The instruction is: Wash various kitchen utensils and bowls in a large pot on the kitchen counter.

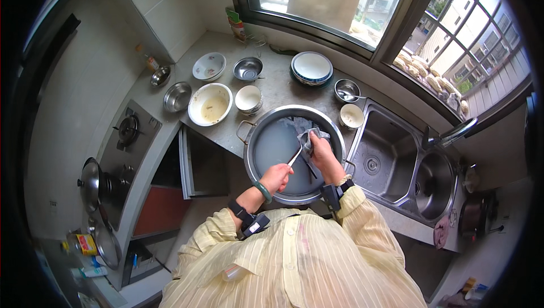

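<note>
A large metal basin (249, 155) with side handles stands before me at the counter's edge, holding cloudy water (272, 144). Over it, my left hand (275, 177) grips one end of a slim, shiny utensil (295, 157), perhaps a spoon. My right hand (324, 155) has a wet grey cloth (313, 134) bunched around the utensil's far end, so that end is hidden. Dark thin sticks (311, 169), which look like chopsticks, lie in the water below my right hand.
A double-bowl steel sink (382, 136) with a faucet (457, 133) adjoins the basin's right. Behind are stacked plates (313, 66), a steel bowl with a spoon (346, 90) and patterned cups (248, 99). A white bowl of murky liquid (210, 104) sits left, near the gas stove (127, 131).
</note>
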Available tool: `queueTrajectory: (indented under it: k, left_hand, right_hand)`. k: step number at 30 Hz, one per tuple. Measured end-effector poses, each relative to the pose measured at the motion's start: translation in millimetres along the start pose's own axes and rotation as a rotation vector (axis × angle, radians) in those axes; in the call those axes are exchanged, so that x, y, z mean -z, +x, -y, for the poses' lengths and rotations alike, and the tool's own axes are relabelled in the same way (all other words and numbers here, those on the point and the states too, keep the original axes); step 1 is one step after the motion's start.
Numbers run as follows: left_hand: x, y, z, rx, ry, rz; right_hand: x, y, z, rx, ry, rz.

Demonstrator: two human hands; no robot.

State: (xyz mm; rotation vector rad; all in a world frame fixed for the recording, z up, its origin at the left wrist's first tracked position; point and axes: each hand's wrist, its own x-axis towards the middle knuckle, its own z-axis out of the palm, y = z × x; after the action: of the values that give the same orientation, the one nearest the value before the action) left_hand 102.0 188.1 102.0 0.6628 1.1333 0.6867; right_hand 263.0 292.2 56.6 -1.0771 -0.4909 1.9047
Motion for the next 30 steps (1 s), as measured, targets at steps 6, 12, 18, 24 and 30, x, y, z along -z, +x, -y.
queueTrajectory:
  k: [6,12,18,24,30]
  left_hand:
    - [-1.3,2.7,4.1,-0.024,0.005,-0.02]
    - [-1.9,3.0,12.9,-0.047,-0.013,-0.052]
    - [-8.2,5.9,5.4,-0.041,0.074,-0.028]
    - [5.3,7.6,10.9,-0.037,-0.072,-0.117]
    - [-4.0,13.1,5.4,-0.073,-0.029,-0.07]
  right_hand:
    - [1.5,1.5,-18.3,0.069,0.02,-0.143]
    - [-8.3,1.5,-22.1,0.003,0.162,-0.122]
    - [41.2,50.3,-20.2,0.238,-0.069,-0.48]
    - [48.3,31.9,-8.6,0.18,0.027,-0.211]
    - [10.1,9.3,-5.6,0.06,0.136,-0.052]
